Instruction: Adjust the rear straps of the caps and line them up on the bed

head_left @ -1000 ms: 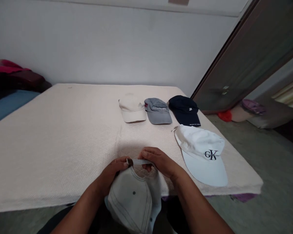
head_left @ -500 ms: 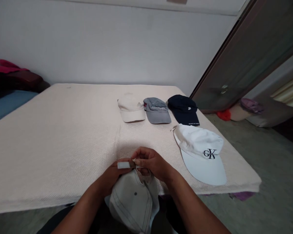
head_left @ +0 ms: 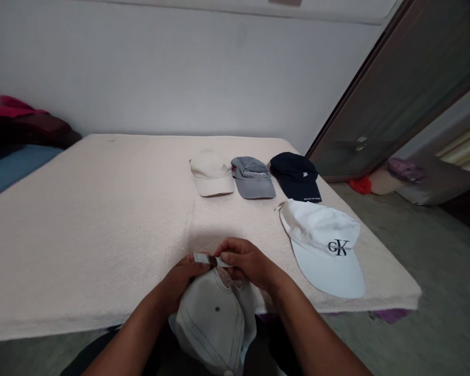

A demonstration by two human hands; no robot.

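A light grey cap [head_left: 211,324] hangs at the near edge of the covered bed, its back opening towards the bed. The back strap [head_left: 202,258] runs through a brown buckle [head_left: 213,261]. My left hand [head_left: 182,277] is closed on the strap's left side, beside the buckle. Pinched between thumb and finger of my right hand [head_left: 245,261] is the strap's other side, just right of the buckle. Some fingertips are hidden behind the strap.
A cream cap [head_left: 211,172], a grey cap [head_left: 253,177] and a navy cap [head_left: 295,175] lie in a row farther back. Nearer on the right lies a white cap [head_left: 325,245] with black letters. The bed's right edge [head_left: 376,261] drops to the floor.
The strap has slid at the buckle: less of its left end sticks out past my left fingers, and more shows on the right. My left fingers now grip closer around it.
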